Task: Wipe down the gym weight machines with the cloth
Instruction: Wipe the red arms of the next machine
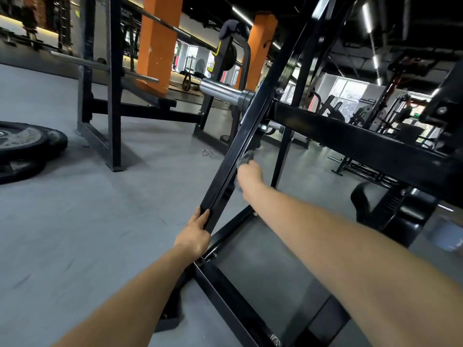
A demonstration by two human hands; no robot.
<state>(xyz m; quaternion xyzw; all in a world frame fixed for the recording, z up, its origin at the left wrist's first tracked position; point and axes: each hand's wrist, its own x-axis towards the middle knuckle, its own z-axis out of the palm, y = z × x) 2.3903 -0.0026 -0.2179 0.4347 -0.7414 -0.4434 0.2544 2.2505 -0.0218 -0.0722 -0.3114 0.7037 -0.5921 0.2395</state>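
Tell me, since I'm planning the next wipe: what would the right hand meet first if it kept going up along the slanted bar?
Probably the chrome barbell sleeve crossing the slanted bar; the right hand holds the cloth. Depth is unclear.

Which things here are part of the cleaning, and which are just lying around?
In use:
- grey cloth, in the right hand
- slanted black frame bar, gripped low by the left hand

Lying about:
- weight plates on the floor
- chrome barbell sleeve
- orange pillars
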